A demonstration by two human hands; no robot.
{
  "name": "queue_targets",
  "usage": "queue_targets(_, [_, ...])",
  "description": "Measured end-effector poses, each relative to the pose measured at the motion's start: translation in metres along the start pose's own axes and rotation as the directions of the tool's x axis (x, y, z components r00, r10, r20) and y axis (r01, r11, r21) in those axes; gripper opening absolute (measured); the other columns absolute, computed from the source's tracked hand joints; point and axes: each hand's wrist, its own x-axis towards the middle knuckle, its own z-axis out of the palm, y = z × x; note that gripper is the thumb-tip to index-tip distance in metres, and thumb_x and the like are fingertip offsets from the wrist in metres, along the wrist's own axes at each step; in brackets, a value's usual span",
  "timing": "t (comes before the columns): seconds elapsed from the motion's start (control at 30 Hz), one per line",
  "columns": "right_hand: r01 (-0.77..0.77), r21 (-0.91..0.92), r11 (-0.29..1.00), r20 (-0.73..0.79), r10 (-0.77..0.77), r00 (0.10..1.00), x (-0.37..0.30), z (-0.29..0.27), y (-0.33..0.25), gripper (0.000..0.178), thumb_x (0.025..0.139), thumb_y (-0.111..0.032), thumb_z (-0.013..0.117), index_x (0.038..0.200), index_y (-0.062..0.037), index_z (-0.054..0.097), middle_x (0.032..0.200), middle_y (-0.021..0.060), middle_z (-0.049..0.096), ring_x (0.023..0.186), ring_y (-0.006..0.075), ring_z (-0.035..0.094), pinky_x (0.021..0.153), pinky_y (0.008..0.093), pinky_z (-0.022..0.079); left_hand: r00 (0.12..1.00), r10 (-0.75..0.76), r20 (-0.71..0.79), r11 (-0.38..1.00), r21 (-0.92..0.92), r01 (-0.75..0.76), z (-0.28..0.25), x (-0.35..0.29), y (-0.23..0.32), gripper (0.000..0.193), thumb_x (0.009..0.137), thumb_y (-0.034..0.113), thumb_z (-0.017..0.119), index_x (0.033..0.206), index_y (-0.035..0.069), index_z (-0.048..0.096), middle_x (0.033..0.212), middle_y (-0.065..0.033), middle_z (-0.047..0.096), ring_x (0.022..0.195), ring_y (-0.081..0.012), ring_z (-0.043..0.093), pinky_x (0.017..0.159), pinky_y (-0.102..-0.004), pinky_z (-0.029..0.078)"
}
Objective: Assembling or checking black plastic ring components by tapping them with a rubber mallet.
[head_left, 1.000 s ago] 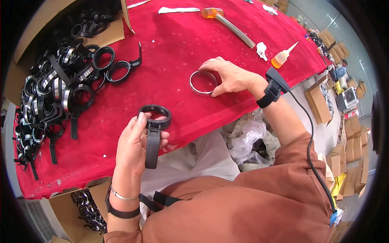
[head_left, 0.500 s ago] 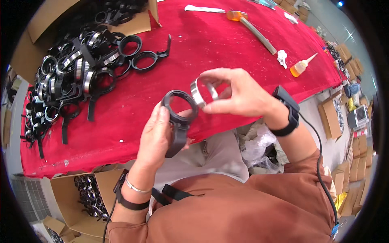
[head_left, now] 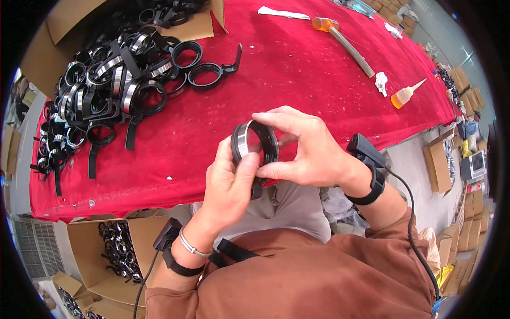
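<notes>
Above the near edge of the red-covered table, a black ring point(head_left: 271, 143) with a shiny silver band point(head_left: 243, 139) on its left side is held on edge between both hands. Whether the band is fully seated cannot be made out. My left hand point(head_left: 227, 181) grips it from below left, thumb across the near rim. My right hand point(head_left: 305, 146) closes on its right side, thumb below and fingers above. Part of a black handle shows beneath the ring, mostly behind the left hand. To the left lies a heap of similar black rings point(head_left: 151, 97), several with silver bands and flat tabs.
A hammer with an amber head point(head_left: 350, 50), a white crumpled scrap point(head_left: 381, 84) and an orange-tipped dropper bottle point(head_left: 406, 94) lie on the red cloth point(head_left: 297, 69). An open carton point(head_left: 66, 24) stands behind the heap; another carton point(head_left: 146, 239) with parts sits below the table.
The separate silver band in my right hand has come against the black ring. My left hand has turned the ring, and both hands now hold it together.
</notes>
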Motion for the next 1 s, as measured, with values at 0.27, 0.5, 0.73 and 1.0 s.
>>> queue_targets(0.27, [-0.248,0.415,0.875,-0.275,0.38,0.883,0.006,0.021,0.013,0.041,0.095,-0.032,0.049,0.085,0.0035,0.066,0.065,0.0087,0.058,0.067,0.0102,0.053,0.061,0.0295,0.044,0.993,-0.116,0.027,0.966,-0.229,0.119,-0.003,-0.006,0.01,0.022,0.098,0.016,0.04,0.111,-0.001,0.045,0.1,-0.0135,0.065,0.083,-0.0119,0.062,0.07,-0.0243,0.051])
queue_targets(0.5, [-0.158,0.405,0.9,-0.492,0.361,0.792,0.009,0.034,-0.002,0.062,0.098,-0.044,0.037,0.067,0.0022,0.064,0.048,0.0039,0.051,0.046,0.0094,0.047,0.045,0.0269,0.038,0.99,-0.109,-0.087,0.936,-0.343,0.073,0.01,-0.02,0.015,0.027,0.099,0.016,0.04,0.114,-0.005,0.048,0.097,-0.0146,0.066,0.078,-0.0148,0.065,0.065,-0.0254,0.055])
queue_targets(0.73, [-0.163,0.577,0.8,-0.4,0.451,0.798,0.0,0.045,-0.022,0.058,0.099,-0.044,0.035,0.074,0.0003,0.063,0.056,0.0017,0.054,0.052,0.0079,0.049,0.047,0.0271,0.038,0.978,0.021,-0.208,0.997,-0.074,-0.037,0.002,-0.034,0.026,0.028,0.098,0.019,0.042,0.112,-0.004,0.05,0.097,-0.0184,0.066,0.075,-0.0168,0.066,0.062,-0.0226,0.052])
queue_targets(1.0, [0.023,0.571,0.821,-0.489,0.318,0.812,0.023,0.07,-0.031,0.046,0.1,-0.035,0.039,0.066,-0.0058,0.05,0.055,-0.0049,0.044,0.052,0.0031,0.038,0.046,0.023,0.03,0.952,-0.014,-0.307,0.965,-0.255,-0.068,-0.008,-0.043,0.046,0.02,0.096,0.014,0.047,0.105,-0.003,0.055,0.088,-0.0123,0.067,0.069,-0.0089,0.061,0.056,-0.0201,0.049])
